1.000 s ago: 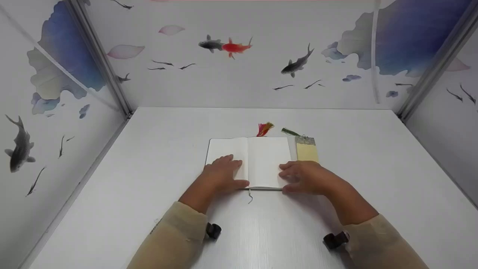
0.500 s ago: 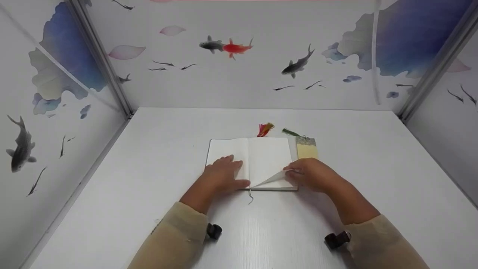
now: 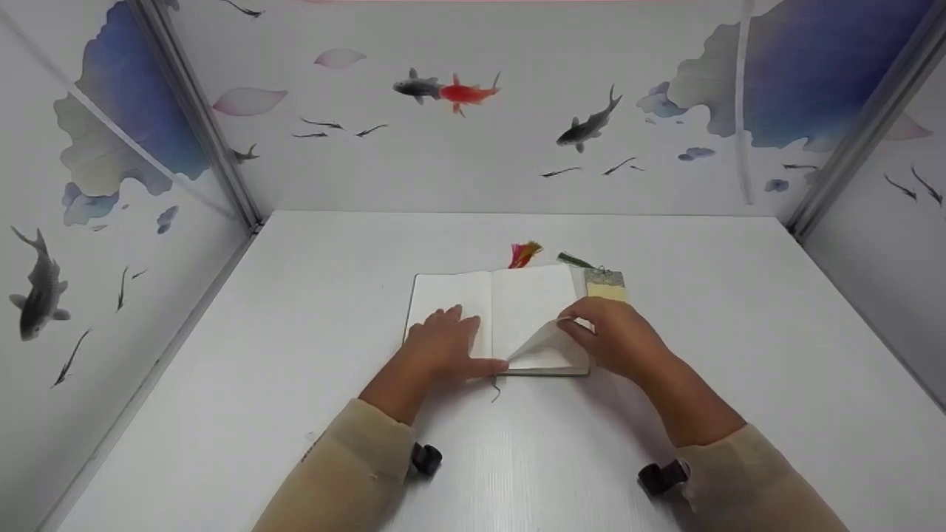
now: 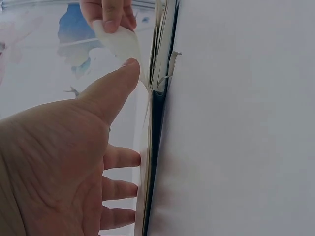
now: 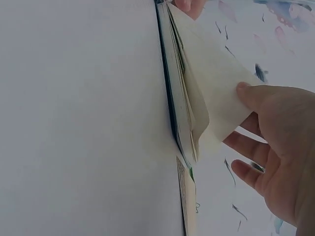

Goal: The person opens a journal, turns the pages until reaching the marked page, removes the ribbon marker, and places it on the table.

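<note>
White page (image 5: 216,88) pinched in my right hand (image 3: 621,332), left hand (image 3: 443,346) loosely spread on notebook (image 3: 477,295); page-turn, I reckon, needs sweeping left.

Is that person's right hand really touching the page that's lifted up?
Touching. The right wrist view shows the right hand pinching the lifted page near its edge, with no gap between skin and paper.

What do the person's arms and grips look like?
The left sleeve and right sleeve are plain beige and stop short of the wrists. The left grip and right grip are bare, without gloves. A small, chunky left black gadget and right black gadget stick out beside the sleeves.
</note>
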Available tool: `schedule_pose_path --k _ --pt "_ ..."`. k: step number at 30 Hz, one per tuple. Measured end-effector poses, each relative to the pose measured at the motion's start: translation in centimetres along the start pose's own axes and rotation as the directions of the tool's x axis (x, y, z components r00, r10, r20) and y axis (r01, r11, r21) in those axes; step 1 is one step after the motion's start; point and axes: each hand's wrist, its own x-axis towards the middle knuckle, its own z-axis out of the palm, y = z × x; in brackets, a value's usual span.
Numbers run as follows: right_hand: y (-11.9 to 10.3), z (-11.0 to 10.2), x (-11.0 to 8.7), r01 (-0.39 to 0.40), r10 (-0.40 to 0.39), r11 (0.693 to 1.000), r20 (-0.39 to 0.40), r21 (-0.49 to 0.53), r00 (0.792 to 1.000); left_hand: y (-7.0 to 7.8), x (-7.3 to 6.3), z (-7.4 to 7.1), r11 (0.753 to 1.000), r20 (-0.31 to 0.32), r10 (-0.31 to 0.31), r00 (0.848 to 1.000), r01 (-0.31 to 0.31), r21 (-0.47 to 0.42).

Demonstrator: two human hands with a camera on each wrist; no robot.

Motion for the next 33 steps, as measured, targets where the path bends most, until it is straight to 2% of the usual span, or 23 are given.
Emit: schedule_pose_path --k 6,19,23,28,33 --pt "-0.9 0.1 -0.2 0.074 -0.077 0.997 -0.12 -0.029 0.99 0.3 0.0 0.2 0.999 0.008 -0.033 0.999 0.033 -0.019" --pt "-2.0 0.2 -0.5 0.157 -0.157 0.988 -0.21 -0.017 0.965 0.7 -0.1 0.4 0.998 -0.03 -0.05 0.998 0.049 -0.045" --pt "-2.0 0.1 -0.6 0.129 -0.129 0.992 -0.211 -0.012 0.969 0.7 -0.1 0.4 0.997 -0.034 -0.052 0.998 0.05 -0.05" --pt "-1.9 0.0 -0.5 0.055 -0.053 0.998 -0.181 0.009 0.982 0.6 -0.1 0.4 0.998 -0.053 -0.041 0.998 0.039 -0.054" --pt "-1.6 -0.1 -0.4 0.032 -0.029 0.999 -0.161 0.02 0.987 0.5 0.0 0.4 0.998 -0.061 -0.03 0.998 0.026 -0.054"
